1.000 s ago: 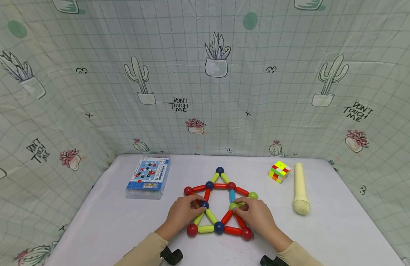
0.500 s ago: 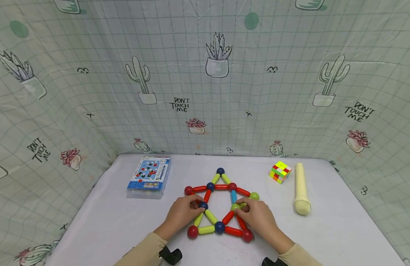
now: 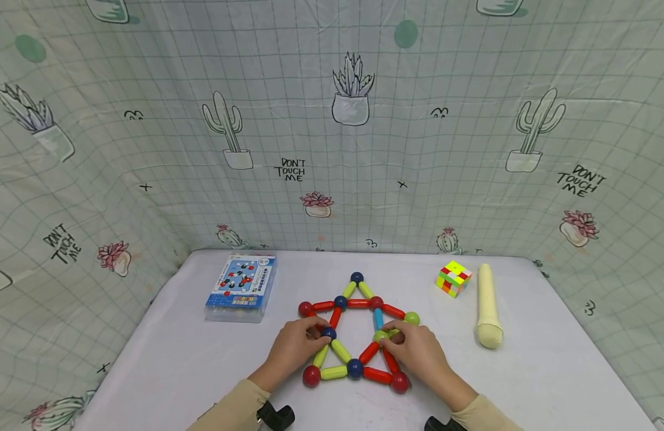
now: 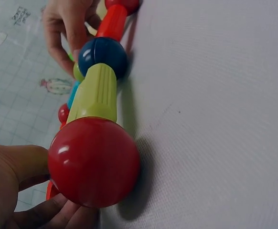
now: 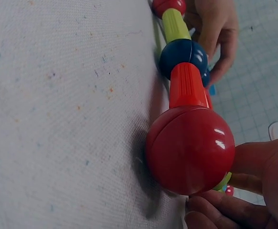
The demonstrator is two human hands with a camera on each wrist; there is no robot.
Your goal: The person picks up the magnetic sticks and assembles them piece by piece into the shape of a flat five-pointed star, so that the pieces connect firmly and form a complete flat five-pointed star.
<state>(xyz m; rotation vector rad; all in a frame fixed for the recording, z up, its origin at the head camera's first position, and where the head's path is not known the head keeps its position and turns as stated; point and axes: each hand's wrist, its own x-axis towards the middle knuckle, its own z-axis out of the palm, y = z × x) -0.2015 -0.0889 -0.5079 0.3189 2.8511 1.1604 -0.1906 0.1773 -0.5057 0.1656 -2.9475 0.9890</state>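
Note:
A flat star-like figure of coloured rods and balls lies on the white table. My left hand [image 3: 295, 346] pinches the dark blue ball [image 3: 329, 334] at the figure's left side between thumb and fingers. On the opposite side, my right hand [image 3: 415, 350] pinches a lime green ball [image 3: 381, 337]. Nearest to me are a red ball [image 3: 311, 376], a dark blue ball [image 3: 355, 369] and another red ball [image 3: 400, 382], joined by lime and red rods. In the left wrist view a large red ball [image 4: 95, 162] hides part of the fingers; a red ball [image 5: 190, 150] does likewise in the right wrist view.
A clear plastic box with a blue printed label [image 3: 240, 287] lies at the back left of the table [image 3: 170, 353]. A puzzle cube [image 3: 453, 279] and a pale yellow club-shaped object [image 3: 488, 308] are at the back right. A patterned cloth [image 3: 332, 149] hangs behind.
The two pinched balls have moved slightly apart and a little nearer to me, with the figure's lower corners shifting slightly too. Both hands keep their hold.

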